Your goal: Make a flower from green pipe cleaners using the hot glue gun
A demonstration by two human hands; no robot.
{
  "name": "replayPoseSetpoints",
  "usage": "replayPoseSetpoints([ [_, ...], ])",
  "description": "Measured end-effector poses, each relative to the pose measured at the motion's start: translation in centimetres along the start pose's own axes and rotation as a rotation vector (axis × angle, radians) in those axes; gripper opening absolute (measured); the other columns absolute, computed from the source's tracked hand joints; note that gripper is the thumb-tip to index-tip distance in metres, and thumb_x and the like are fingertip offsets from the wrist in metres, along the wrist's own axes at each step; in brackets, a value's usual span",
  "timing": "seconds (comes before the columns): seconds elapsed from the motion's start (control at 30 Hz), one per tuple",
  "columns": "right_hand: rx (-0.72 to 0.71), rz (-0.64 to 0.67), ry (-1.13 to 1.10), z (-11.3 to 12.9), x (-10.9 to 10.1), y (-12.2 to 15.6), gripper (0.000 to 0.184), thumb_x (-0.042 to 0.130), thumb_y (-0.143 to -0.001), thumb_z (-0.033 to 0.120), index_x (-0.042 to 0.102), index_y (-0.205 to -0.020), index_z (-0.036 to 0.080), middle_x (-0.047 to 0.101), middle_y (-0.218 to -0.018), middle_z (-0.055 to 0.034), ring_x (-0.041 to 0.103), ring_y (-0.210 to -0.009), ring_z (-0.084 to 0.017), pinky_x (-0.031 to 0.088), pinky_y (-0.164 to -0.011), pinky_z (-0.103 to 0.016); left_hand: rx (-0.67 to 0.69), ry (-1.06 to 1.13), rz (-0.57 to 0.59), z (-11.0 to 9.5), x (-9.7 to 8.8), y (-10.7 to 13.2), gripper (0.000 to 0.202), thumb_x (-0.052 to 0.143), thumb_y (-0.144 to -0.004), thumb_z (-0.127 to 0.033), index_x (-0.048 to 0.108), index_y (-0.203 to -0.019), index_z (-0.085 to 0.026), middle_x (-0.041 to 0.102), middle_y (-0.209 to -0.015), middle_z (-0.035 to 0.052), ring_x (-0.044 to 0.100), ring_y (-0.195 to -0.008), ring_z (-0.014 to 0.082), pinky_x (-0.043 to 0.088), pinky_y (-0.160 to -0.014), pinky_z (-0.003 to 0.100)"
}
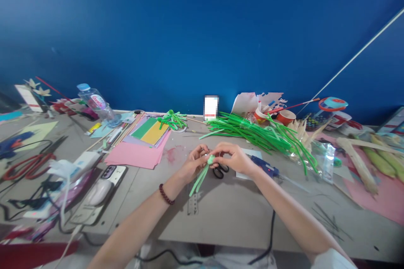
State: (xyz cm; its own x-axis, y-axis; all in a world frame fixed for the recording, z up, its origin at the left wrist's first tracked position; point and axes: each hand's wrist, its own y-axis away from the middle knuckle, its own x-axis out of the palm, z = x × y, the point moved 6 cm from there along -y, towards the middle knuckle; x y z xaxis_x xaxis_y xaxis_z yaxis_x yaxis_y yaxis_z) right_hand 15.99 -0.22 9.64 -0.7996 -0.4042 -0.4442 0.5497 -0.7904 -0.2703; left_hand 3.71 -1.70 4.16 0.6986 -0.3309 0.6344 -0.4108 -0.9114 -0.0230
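Observation:
My left hand point(196, 160) and my right hand point(232, 157) meet over the middle of the grey table point(240, 214). Both pinch a small bundle of light green pipe cleaners point(202, 175) at its coiled top end. The loose ends hang down and to the left below my left hand. A dark bead bracelet point(166, 194) circles my left wrist. Black-handled scissors point(220, 170) lie on the table just under my right fingers. A blue glue gun point(265, 167) rests right beside my right wrist.
A large heap of green pipe cleaners point(261, 134) lies behind my hands. Coloured paper sheets point(142, 147), a water bottle point(96, 103), a phone point(112, 172) and red scissors point(28, 164) lie left. Paper cups point(285, 116) and corn husks point(372, 155) lie right. A ruler point(192, 206) lies near me.

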Motion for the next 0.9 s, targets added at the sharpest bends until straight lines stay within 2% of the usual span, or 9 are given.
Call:
replayPoseSetpoints([
  [0.13, -0.026, -0.057, 0.015, 0.6, -0.1, 0.2, 0.021, 0.061, -0.081, 0.038, 0.073, -0.087, 0.021, 0.062, -0.081, -0.0038, 0.059, -0.070, -0.014, 0.049, -0.068, -0.027, 0.004, 0.041, -0.017, -0.3, 0.4, 0.1, 0.033, 0.076, -0.069, -0.024, 0.049, -0.086, -0.018, 0.061, -0.078, -0.0011, 0.061, -0.064, 0.0104, 0.051, -0.059, 0.021],
  [0.27, -0.004, -0.104, 0.036, 0.4, 0.0, 0.2, 0.023, 0.061, -0.080, 0.040, 0.073, -0.086, 0.021, 0.065, -0.088, -0.0052, 0.060, -0.070, -0.014, 0.051, -0.066, -0.027, 0.025, 0.042, -0.075, -0.5, 0.4, -0.1, 0.035, 0.077, -0.067, -0.025, 0.048, -0.085, -0.017, 0.062, -0.075, -0.0015, 0.062, -0.062, 0.0104, 0.051, -0.057, 0.020],
  [0.47, 0.015, -0.155, 0.022, 0.2, 0.1, 0.1, 0.024, 0.061, -0.080, 0.040, 0.072, -0.086, 0.019, 0.070, -0.092, -0.0075, 0.065, -0.083, -0.019, 0.052, -0.073, -0.030, 0.041, -0.028, -0.162, -0.3, -0.4, -0.4, 0.039, 0.079, -0.064, -0.031, 0.048, -0.083, -0.017, 0.063, -0.076, -0.0029, 0.063, -0.059, 0.0109, 0.053, -0.058, 0.023],
  [0.57, -0.008, -0.158, 0.067, 0.2, 0.2, 0.1, 0.023, 0.061, -0.081, 0.039, 0.071, -0.085, 0.020, 0.071, -0.090, -0.0072, 0.064, -0.084, -0.020, 0.051, -0.078, -0.031, 0.024, -0.050, -0.214, -0.2, -1.0, -0.5, 0.040, 0.081, -0.061, -0.031, 0.048, -0.080, -0.017, 0.061, -0.066, -0.0053, 0.061, -0.054, 0.0090, 0.050, -0.055, 0.020],
  [0.67, -0.008, -0.164, 0.113, 0.1, 0.4, 0.2, 0.023, 0.059, -0.082, 0.039, 0.071, -0.087, 0.020, 0.070, -0.088, -0.0065, 0.064, -0.080, -0.019, 0.051, -0.075, -0.030, 0.033, -0.067, -0.260, -0.3, -1.4, -0.5, 0.040, 0.082, -0.059, -0.029, 0.048, -0.077, -0.016, 0.060, -0.061, -0.0061, 0.059, -0.052, 0.0070, 0.048, -0.053, 0.017],
  [0.9, 0.038, -0.260, 0.087, -0.6, 0.2, 0.2, 0.019, 0.061, -0.080, 0.036, 0.072, -0.086, 0.020, 0.069, -0.088, -0.0070, 0.064, -0.080, -0.019, 0.052, -0.071, -0.030, 0.060, -0.102, -0.220, -0.9, -0.9, -0.5, 0.037, 0.082, -0.057, -0.021, 0.053, -0.078, -0.015, 0.065, -0.081, -0.0022, 0.066, -0.068, 0.0115, 0.055, -0.067, 0.025],
])
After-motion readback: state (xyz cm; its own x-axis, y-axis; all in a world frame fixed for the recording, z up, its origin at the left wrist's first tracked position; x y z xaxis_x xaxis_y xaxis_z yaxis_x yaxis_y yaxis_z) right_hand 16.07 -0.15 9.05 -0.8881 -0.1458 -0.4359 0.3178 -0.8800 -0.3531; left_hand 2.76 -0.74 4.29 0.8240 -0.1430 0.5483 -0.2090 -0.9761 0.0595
